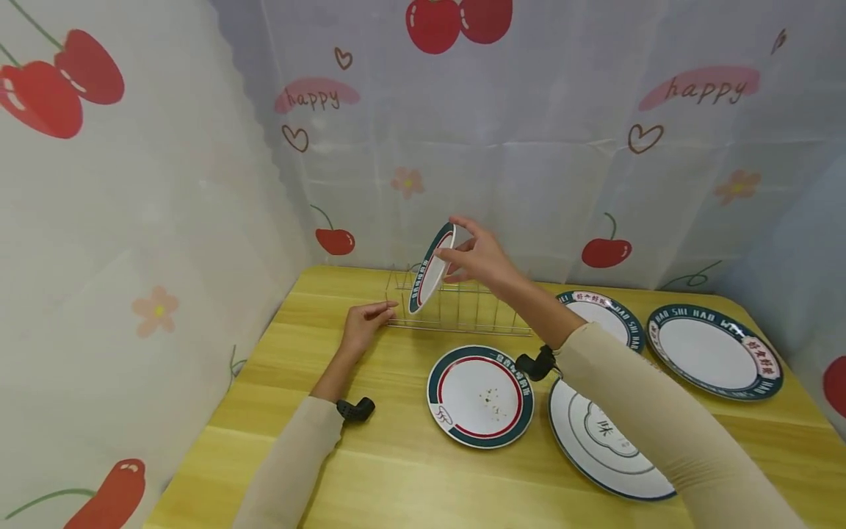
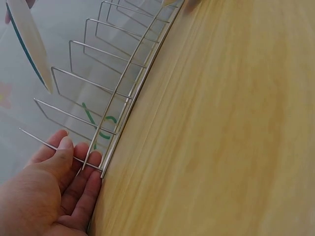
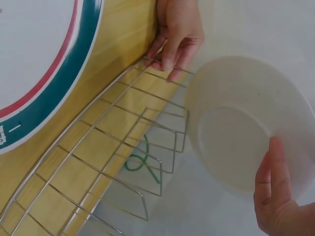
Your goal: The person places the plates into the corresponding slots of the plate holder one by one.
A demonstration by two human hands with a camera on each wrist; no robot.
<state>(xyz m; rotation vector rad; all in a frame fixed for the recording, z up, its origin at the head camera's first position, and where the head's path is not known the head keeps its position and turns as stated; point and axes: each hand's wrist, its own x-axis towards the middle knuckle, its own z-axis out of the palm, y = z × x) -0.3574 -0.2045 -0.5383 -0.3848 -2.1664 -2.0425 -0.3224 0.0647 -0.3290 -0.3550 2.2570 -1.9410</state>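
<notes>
My right hand point(image 1: 481, 257) pinches a small plate point(image 1: 431, 275) with a green rim and a red inner ring, thumb on one side and fingers on the other. The plate is tilted steeply and is held up over the left part of a wire dish rack point(image 1: 456, 330). In the right wrist view its plain pale underside point(image 3: 231, 142) faces the camera. My left hand point(image 1: 363, 325) holds the rack's left end; in the left wrist view the thumb and fingers point(image 2: 63, 157) pinch the end wire near the tabletop.
A green-rimmed plate point(image 1: 479, 400) with small brown specks lies in front of the rack. To the right are a white plate point(image 1: 598, 441) with a printed centre and two plates with lettered green rims point(image 1: 598, 312), point(image 1: 710, 353). A cherry-print curtain point(image 1: 502, 184) hangs behind the wooden table point(image 1: 396, 455).
</notes>
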